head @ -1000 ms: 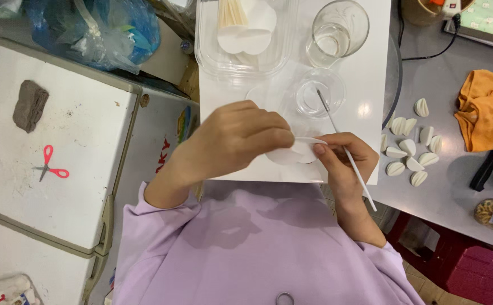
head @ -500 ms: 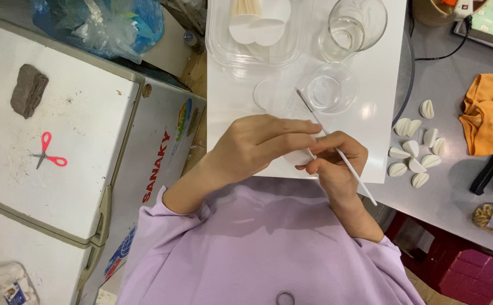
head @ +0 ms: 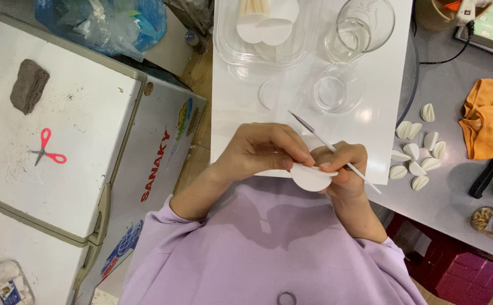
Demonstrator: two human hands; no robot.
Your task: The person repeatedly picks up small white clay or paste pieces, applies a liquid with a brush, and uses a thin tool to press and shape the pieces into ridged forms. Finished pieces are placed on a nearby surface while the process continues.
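The left hand (head: 263,149) pinches a white disc (head: 310,178) at the near edge of the white board (head: 235,113), steadying it. The right hand (head: 339,169) grips a thin brush (head: 328,148) and touches the disc too. Glass bowl (head: 338,89) and folded white pieces (head: 416,149) sit well apart, leaving room.

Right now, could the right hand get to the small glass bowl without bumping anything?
Probably yes. The small glass bowl sits just ahead of the right hand on the white board, with bare board between them. But that hand holds a thin brush and helps pinch a white disc.
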